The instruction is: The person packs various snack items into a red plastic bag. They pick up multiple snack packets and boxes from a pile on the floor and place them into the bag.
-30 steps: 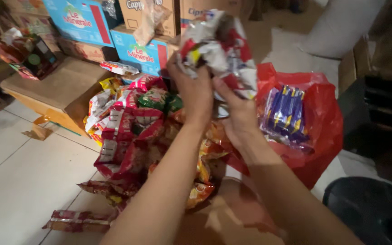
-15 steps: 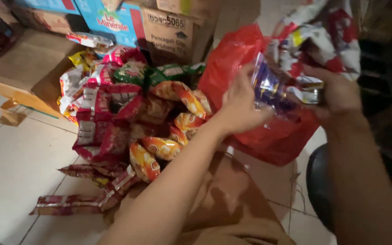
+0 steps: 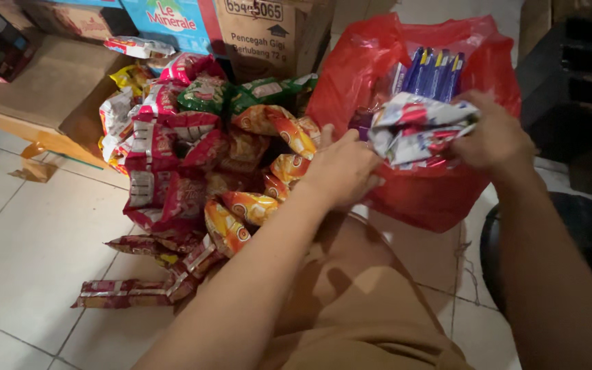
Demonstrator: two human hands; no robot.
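Red plastic fills the upper right of the head view: a thin red bag (image 3: 440, 199) stands open on the tiled floor (image 3: 29, 247), and both of my hands are at its mouth. My right hand (image 3: 495, 140) has its fingers clamped on a crumpled bundle of white, red and silver sachet strips (image 3: 416, 130), which sits at the bag's opening, partly inside it. My left hand (image 3: 340, 171) rests at the near left rim of the bag, fingers curled together over the edge; I cannot tell whether they pinch the plastic or only press against it. Behind the bundle, deeper in the bag, a pack of blue and purple sticks (image 3: 429, 68) stands upright against the far wall.

Just left of the bag lies a heap of snack packets: orange ones (image 3: 255, 205) nearest my left wrist, red and white strips (image 3: 162, 171) beyond them, and green packets (image 3: 241, 92) at the back. Two flat dark red strips (image 3: 121, 293) lie on the tiles at the near edge of the heap. Cardboard boxes line the top of the view, a brown one (image 3: 279, 38) right behind the heap and a blue one (image 3: 166, 17) beside it, with a low brown carton (image 3: 32, 85) at the left. My knee in tan cloth (image 3: 358, 308) fills the bottom centre.
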